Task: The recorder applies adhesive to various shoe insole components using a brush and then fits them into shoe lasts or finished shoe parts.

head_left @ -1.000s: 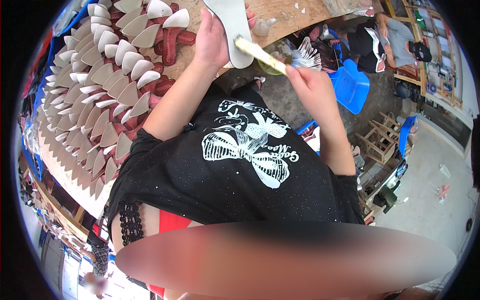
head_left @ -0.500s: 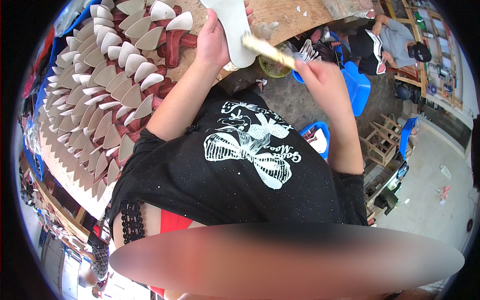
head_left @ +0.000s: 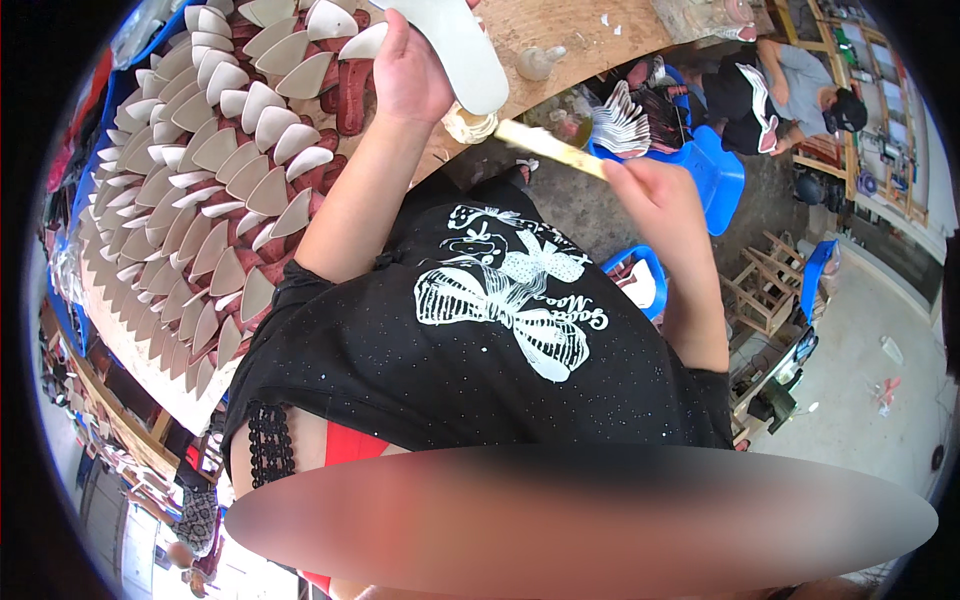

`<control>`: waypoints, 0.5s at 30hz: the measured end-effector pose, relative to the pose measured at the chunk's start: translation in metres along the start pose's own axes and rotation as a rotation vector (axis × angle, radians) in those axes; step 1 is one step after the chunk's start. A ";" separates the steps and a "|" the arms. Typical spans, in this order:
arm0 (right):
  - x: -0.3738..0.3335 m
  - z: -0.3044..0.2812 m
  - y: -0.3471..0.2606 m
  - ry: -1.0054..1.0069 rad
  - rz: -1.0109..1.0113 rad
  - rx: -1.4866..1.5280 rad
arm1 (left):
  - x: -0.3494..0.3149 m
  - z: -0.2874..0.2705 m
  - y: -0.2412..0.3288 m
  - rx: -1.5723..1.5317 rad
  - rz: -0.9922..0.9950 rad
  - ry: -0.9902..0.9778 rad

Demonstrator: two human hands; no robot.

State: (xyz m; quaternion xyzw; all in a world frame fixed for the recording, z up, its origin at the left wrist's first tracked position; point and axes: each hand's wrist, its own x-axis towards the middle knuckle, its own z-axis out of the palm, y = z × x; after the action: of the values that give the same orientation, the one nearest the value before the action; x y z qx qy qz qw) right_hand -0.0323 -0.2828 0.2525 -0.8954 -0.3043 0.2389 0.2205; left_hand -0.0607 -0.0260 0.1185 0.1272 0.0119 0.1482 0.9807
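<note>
My left hand point(head_left: 412, 80) is closed around a pale grey shoe insole point(head_left: 468, 58), held above the wooden table; its upper end runs out of the picture. In my right hand point(head_left: 655, 190) is a brush point(head_left: 550, 148) with a flat, pale yellow handle, gripped at its right end. The brush points left, and its far end lies at the rim of a small round pot point(head_left: 468, 127) crusted with cream-coloured glue, just below the insole. Whether the bristles dip into the pot, I cannot tell.
Dense rows of shoe pieces point(head_left: 215, 150) with pale pointed toes and dark red parts cover the left of the table. A squat translucent bottle point(head_left: 540, 62) stands near the table edge point(head_left: 600, 50). Blue tubs point(head_left: 715, 180), a wooden stool point(head_left: 765, 285) and a seated co-worker point(head_left: 795, 85) are to the right.
The brush has come off the insole and moved down and left to the pot. My left hand has shifted slightly left and up with the insole, uncovering more of the pot.
</note>
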 end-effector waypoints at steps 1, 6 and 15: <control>-0.006 -0.007 0.002 0.018 0.058 0.033 | 0.000 0.000 0.004 -0.008 0.016 0.027; -0.002 -0.001 -0.003 0.143 0.029 0.144 | 0.002 0.010 0.006 0.113 0.089 0.072; -0.005 -0.029 -0.007 0.357 0.074 0.181 | -0.005 0.008 0.015 0.032 0.118 0.047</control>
State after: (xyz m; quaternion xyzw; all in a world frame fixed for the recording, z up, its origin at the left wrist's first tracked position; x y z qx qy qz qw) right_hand -0.0226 -0.2884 0.2804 -0.9106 -0.2044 0.1110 0.3416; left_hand -0.0692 -0.0159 0.1301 0.1401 0.0296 0.2082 0.9675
